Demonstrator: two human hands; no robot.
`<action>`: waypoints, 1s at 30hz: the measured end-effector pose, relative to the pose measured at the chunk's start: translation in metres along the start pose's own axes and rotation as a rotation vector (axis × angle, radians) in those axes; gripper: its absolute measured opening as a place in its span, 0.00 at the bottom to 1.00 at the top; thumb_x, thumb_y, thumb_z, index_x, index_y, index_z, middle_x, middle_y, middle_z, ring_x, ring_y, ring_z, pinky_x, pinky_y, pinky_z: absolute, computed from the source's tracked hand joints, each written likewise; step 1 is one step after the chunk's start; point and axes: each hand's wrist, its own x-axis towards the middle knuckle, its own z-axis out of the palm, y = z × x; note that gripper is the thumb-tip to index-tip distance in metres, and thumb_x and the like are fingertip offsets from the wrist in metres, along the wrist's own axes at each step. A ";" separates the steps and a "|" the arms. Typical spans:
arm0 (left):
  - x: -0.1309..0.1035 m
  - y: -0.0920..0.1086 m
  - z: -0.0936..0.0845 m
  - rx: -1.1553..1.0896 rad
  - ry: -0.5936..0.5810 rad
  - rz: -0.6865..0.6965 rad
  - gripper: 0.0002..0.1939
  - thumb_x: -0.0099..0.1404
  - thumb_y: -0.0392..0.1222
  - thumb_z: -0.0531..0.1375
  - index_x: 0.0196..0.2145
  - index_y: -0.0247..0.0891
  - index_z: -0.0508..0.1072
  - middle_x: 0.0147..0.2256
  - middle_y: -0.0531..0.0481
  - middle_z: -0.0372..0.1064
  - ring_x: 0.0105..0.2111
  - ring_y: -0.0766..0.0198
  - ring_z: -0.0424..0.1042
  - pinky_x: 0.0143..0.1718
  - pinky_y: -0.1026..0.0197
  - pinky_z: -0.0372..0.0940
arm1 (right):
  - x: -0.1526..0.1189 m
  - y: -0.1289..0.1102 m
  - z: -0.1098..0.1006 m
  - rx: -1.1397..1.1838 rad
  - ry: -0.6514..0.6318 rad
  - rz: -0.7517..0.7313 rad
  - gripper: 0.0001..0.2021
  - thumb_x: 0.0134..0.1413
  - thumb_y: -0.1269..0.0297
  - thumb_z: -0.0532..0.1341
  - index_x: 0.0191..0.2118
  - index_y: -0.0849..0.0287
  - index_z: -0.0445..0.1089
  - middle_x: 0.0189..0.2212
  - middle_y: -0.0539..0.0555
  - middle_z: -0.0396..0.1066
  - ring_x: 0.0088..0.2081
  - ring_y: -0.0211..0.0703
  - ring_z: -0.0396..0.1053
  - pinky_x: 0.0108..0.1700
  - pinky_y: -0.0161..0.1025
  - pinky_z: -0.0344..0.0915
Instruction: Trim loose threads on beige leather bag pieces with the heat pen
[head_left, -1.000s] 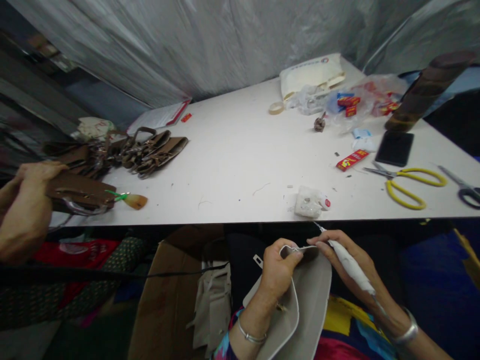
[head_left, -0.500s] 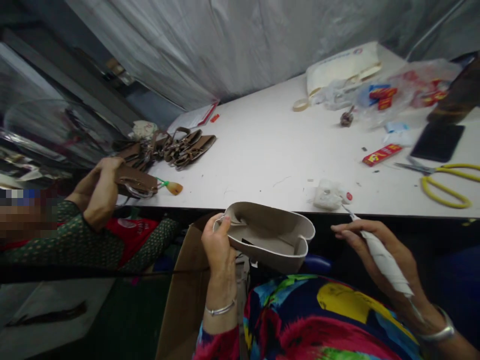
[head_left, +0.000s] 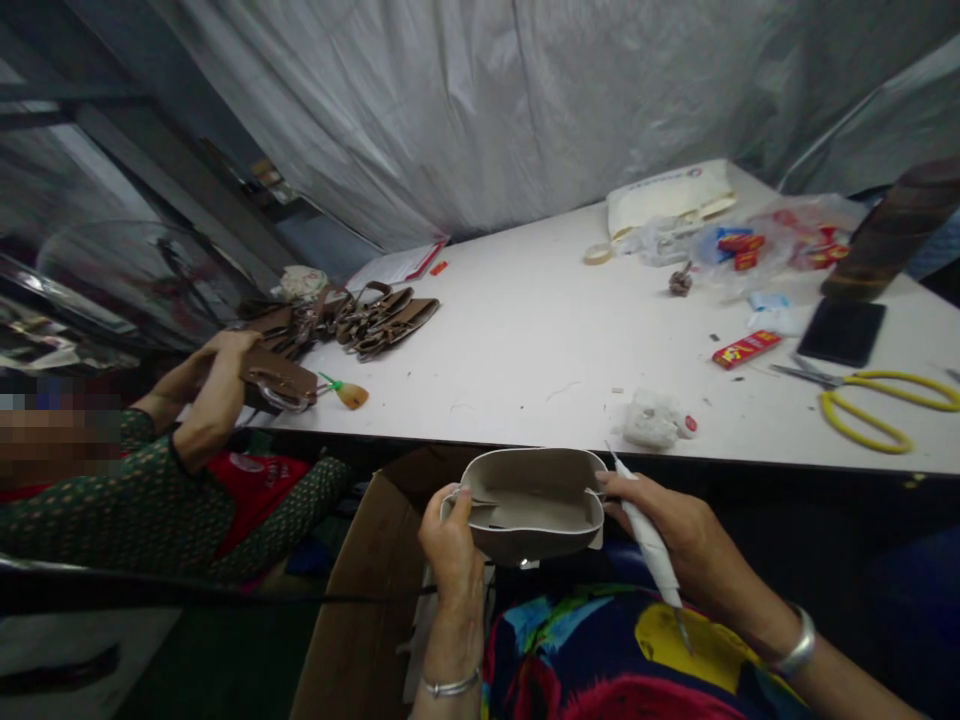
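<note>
A beige-grey handbag [head_left: 536, 545] with its mouth upward is in front of me, below the table's front edge. My left hand [head_left: 452, 535] is closed on its left end, the thumb over the rim. My right hand [head_left: 664, 520] grips a pointed tool [head_left: 651, 550] with a white wrapped handle; thin metal shows at both its ends. The fingertips of that hand touch the bag's right rim, and the tool's tip points up past it. On the table near the tip lies a small clear plastic bag [head_left: 651, 420] with whitish contents.
Yellow-handled scissors [head_left: 862, 400], a phone [head_left: 842, 332], a red packet [head_left: 746, 350] and a tape roll [head_left: 598, 254] lie on the white table [head_left: 510, 330]. At left, a co-worker's hands [head_left: 229, 365] hold a brown bag [head_left: 281, 378] beside a brush [head_left: 349, 393]. A cardboard box [head_left: 341, 590] stands below.
My right hand has moved left with the tool and now touches the handbag's right rim. The handbag's mouth has turned and its right side has drawn in. The view has shifted slightly.
</note>
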 end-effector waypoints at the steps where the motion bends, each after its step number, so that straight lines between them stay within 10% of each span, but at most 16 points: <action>1: 0.000 -0.001 0.000 0.000 0.001 -0.005 0.26 0.43 0.51 0.76 0.37 0.33 0.78 0.30 0.50 0.75 0.29 0.61 0.73 0.33 0.59 0.68 | 0.006 -0.002 0.003 -0.052 -0.011 -0.010 0.13 0.75 0.64 0.56 0.60 0.54 0.69 0.53 0.59 0.77 0.46 0.48 0.80 0.46 0.41 0.76; 9: -0.001 -0.023 -0.011 0.069 -0.041 0.021 0.23 0.46 0.51 0.74 0.35 0.32 0.79 0.29 0.48 0.76 0.30 0.61 0.73 0.33 0.61 0.68 | 0.033 -0.014 0.028 -0.416 -0.150 -0.044 0.09 0.65 0.71 0.59 0.48 0.55 0.70 0.34 0.54 0.77 0.33 0.46 0.76 0.33 0.36 0.68; 21: 0.003 -0.042 -0.022 0.187 -0.041 0.099 0.15 0.52 0.48 0.71 0.32 0.34 0.81 0.29 0.49 0.77 0.32 0.59 0.74 0.37 0.61 0.67 | 0.017 -0.014 0.046 -0.611 -0.052 -0.184 0.22 0.56 0.82 0.52 0.53 0.58 0.65 0.39 0.58 0.74 0.35 0.53 0.73 0.35 0.45 0.71; 30: 0.002 -0.040 -0.025 0.291 -0.048 0.178 0.12 0.56 0.46 0.69 0.33 0.35 0.81 0.30 0.48 0.78 0.32 0.58 0.76 0.38 0.61 0.68 | 0.003 0.000 0.055 -0.436 -0.025 -0.186 0.17 0.67 0.76 0.51 0.58 0.58 0.65 0.50 0.64 0.72 0.47 0.56 0.75 0.43 0.46 0.75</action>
